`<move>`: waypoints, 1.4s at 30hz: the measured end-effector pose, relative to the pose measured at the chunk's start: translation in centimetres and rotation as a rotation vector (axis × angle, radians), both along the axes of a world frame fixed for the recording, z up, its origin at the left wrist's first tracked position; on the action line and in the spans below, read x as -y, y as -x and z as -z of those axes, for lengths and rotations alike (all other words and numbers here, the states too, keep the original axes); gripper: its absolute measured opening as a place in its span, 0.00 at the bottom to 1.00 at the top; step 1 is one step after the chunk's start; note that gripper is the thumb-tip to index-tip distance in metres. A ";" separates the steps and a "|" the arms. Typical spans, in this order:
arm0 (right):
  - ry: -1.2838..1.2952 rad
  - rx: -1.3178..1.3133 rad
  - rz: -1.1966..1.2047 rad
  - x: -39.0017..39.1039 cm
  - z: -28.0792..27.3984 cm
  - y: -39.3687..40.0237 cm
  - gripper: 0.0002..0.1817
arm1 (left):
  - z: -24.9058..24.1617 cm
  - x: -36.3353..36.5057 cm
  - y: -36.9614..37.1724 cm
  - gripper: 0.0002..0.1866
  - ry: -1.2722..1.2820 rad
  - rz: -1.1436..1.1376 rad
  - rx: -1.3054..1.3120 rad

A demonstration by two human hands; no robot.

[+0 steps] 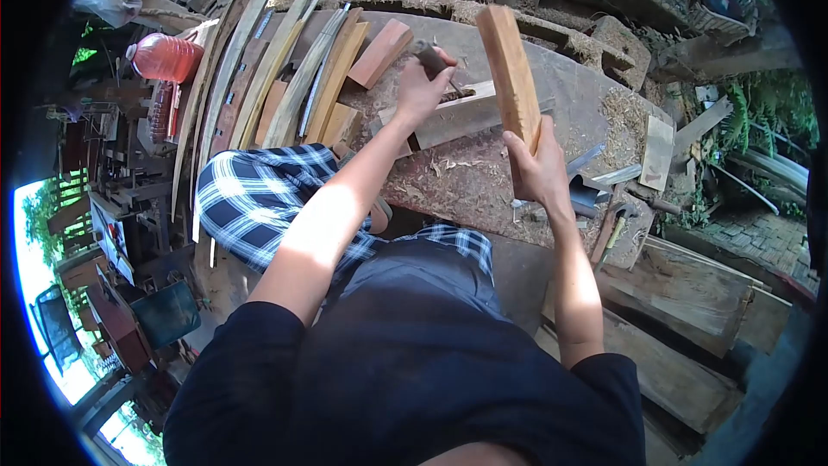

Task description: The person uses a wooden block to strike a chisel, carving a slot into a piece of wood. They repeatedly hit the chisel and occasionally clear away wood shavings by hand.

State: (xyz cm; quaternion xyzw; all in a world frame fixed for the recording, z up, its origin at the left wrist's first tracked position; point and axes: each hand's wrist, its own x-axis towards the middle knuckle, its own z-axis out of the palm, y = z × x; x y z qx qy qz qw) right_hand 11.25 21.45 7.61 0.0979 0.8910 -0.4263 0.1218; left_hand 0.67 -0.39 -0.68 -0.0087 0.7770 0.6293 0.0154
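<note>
My left hand is closed around a chisel, its dark handle tilted and its metal end at a dark cut in the top of a wooden workpiece. That workpiece lies across the work surface under the hand, with shavings around it. My right hand grips the lower end of a thick wooden block, which stands up and leans slightly left, to the right of the chisel. A reddish wood block lies just left of my left hand.
Several long wood strips lie side by side on the left, near a red-tinted plastic bottle. Shavings litter the worktop. At its right edge are tools, including a dark metal one. Boards lie lower right.
</note>
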 end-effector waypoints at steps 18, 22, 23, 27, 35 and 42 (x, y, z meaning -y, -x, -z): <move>-0.175 0.218 -0.008 -0.9 8.5 -3.0 0.34 | -1.4 -2.0 -1.0 0.08 0.218 0.055 -0.224; 0.084 0.149 0.080 -1.1 6.5 -1.5 0.33 | -1.9 -2.5 0.2 0.10 0.301 0.084 -0.229; 0.191 0.088 0.129 -0.8 4.8 -0.8 0.31 | -2.1 -2.6 0.4 0.10 0.303 0.081 -0.221; 0.319 -0.263 0.120 1.6 -6.3 1.6 0.29 | -2.1 -3.3 0.1 0.10 0.376 0.125 -0.216; -0.087 -0.181 -0.215 0.6 -7.4 3.0 0.29 | -2.6 -3.1 0.0 0.09 0.410 0.168 -0.254; -0.106 -0.159 -0.231 1.6 -6.1 2.6 0.29 | -2.3 -2.8 -0.5 0.07 0.482 0.156 -0.218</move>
